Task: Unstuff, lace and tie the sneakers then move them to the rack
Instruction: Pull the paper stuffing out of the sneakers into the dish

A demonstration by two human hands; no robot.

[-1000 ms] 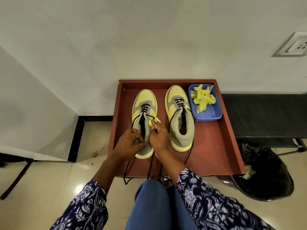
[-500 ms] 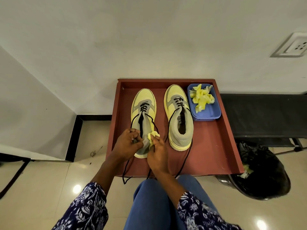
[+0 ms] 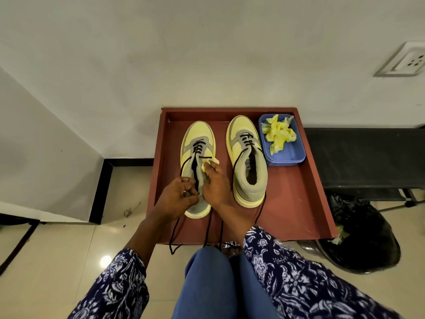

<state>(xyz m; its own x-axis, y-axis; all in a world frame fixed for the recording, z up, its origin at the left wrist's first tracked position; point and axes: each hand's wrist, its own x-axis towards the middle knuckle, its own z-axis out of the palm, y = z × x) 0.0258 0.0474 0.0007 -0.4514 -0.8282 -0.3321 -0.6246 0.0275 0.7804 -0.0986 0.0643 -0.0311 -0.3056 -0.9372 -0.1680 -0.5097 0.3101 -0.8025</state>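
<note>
The right hand point(image 3: 216, 183) has gone back up to the left shoe point(image 3: 197, 166) at 11 o'clock on the red tray point(image 3: 299, 203), fingers pinching yellow paper point(image 3: 210, 163) while the left hand point(image 3: 178, 194) grips its collar, so unstuffing continues.

Red tray point(image 3: 299, 203) w/ raised rim sits in front of me on the tile floor point(image 3: 46, 261), against the wall. On it: L sneaker point(image 3: 197, 139) & R sneaker point(image 3: 248, 162) side by side, toes to wall, blue bin point(image 3: 289, 155) in far R corner, just beside R sneaker. Black laces point(image 3: 208, 229) trail over the near edge.
</note>
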